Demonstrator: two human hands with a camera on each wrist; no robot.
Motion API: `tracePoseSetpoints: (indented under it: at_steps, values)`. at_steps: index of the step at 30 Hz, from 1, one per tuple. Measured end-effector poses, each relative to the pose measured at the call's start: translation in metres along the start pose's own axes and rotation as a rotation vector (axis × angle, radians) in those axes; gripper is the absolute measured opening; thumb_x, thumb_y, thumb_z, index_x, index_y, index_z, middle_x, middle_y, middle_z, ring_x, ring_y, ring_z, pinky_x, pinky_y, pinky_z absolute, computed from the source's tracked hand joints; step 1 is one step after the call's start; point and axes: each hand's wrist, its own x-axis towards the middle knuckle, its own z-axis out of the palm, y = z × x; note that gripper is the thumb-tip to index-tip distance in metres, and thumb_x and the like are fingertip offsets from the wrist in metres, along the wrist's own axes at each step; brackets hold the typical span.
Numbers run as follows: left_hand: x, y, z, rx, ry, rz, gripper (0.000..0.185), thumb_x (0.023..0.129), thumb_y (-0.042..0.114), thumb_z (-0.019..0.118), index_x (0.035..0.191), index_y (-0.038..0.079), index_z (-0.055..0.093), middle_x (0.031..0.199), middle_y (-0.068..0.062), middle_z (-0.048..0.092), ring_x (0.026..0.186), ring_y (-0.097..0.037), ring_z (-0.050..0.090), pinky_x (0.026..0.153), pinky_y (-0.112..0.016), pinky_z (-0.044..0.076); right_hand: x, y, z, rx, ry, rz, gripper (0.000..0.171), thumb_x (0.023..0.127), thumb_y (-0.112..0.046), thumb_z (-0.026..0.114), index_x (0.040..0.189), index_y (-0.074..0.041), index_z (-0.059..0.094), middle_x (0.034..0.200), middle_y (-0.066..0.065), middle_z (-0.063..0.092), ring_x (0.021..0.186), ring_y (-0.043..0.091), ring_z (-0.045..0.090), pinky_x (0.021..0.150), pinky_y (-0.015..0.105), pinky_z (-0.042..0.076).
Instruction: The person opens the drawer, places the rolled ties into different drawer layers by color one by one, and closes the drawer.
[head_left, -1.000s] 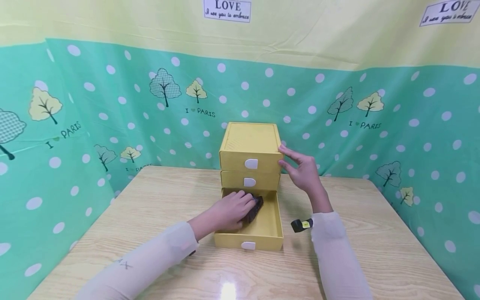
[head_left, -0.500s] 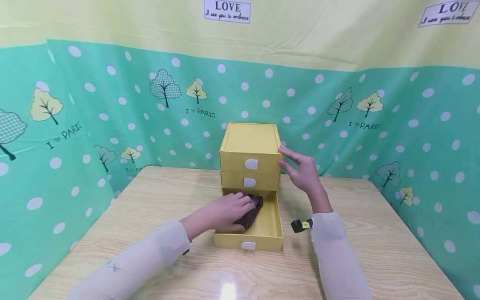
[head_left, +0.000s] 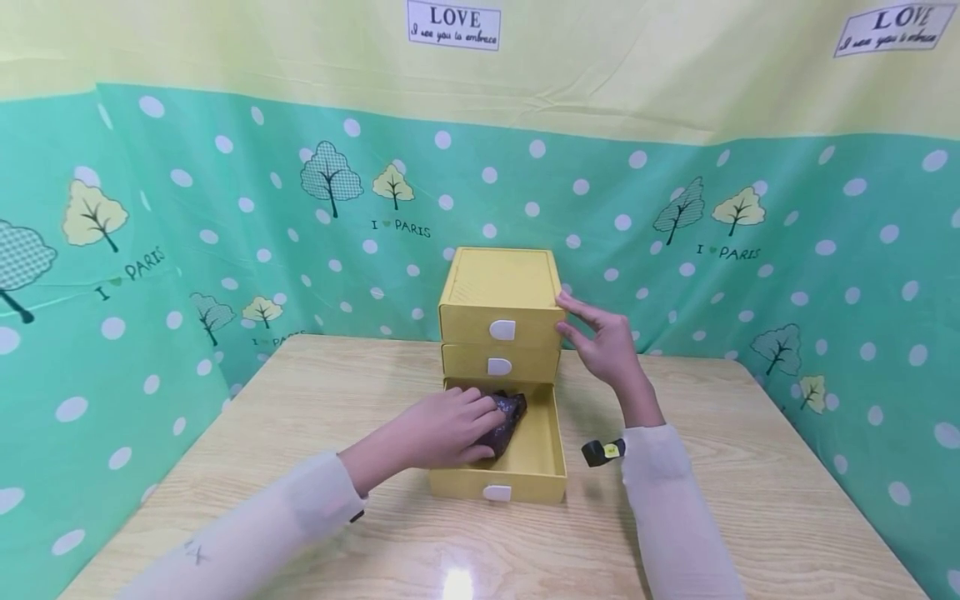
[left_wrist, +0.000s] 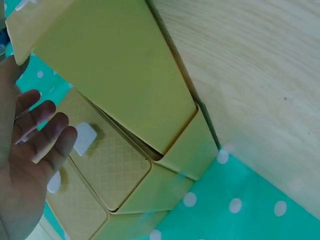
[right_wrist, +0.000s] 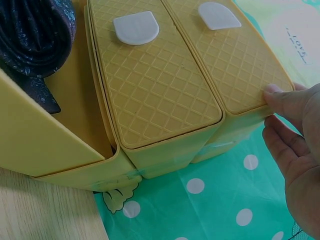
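Note:
In the head view a yellow drawer unit stands on the table with its bottom drawer pulled out. A dark, patterned necktie lies rolled up inside; the right wrist view shows the tie's coils closely. My left hand is over the drawer's left wall, partly covering the tie. In the left wrist view, the left hand has loosely bent fingers and nothing visible in its palm. With thumb and fingers, my right hand holds the top box's front right corner; the right wrist view shows the thumb against its front edge.
The two upper drawers are closed, each with a white tab. Wooden table surface surrounds the unit. A green polka-dot cloth hangs behind and at both sides. A black wrist strap piece sticks out by the right sleeve.
My left hand has drawn back left and toward me, uncovering more of the tie, which stays in the drawer. My right hand has kept its place on the unit.

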Motion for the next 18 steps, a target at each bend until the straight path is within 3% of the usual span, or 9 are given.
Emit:
tracePoseSetpoints:
  at_steps: [6,11,16,18]
  values:
    - [-0.005,0.008,0.0,0.154,0.144,0.091,0.036,0.103,0.045,0.059,0.123,0.016,0.065,0.108,0.003,0.065,0.092,-0.016,0.058,0.07,-0.026,0.053,0.0,0.0,-0.001,-0.018,0.001,-0.007,0.043,0.09,-0.003,0.077,0.132,-0.005,0.068,0.142,0.008,0.059,0.132,0.024,0.057,0.108,0.032,0.048]
    - [-0.009,0.016,-0.002,0.253,0.276,0.18,0.029,0.1,0.035,0.065,0.122,0.016,0.065,0.107,0.005,0.065,0.09,-0.013,0.057,0.074,-0.022,0.054,0.001,-0.001,-0.001,-0.023,-0.003,-0.001,0.044,0.09,-0.004,0.077,0.132,-0.005,0.068,0.142,0.009,0.059,0.133,0.024,0.056,0.109,0.033,0.048]
    - [-0.013,0.026,-0.003,0.318,0.314,0.255,0.025,0.099,0.018,0.059,0.124,0.017,0.063,0.109,0.007,0.064,0.09,-0.011,0.056,0.072,-0.019,0.05,0.0,0.0,0.0,-0.035,-0.004,-0.005,0.044,0.09,-0.005,0.077,0.133,-0.005,0.068,0.142,0.011,0.059,0.133,0.024,0.056,0.108,0.034,0.048]
    - [-0.013,0.03,-0.003,0.332,0.316,0.275,0.025,0.1,0.018,0.057,0.124,0.019,0.062,0.109,0.008,0.063,0.09,-0.011,0.056,0.071,-0.018,0.048,0.001,0.0,0.0,-0.032,-0.002,-0.006,0.044,0.09,-0.004,0.077,0.133,-0.005,0.068,0.142,0.011,0.059,0.133,0.024,0.056,0.108,0.033,0.048]
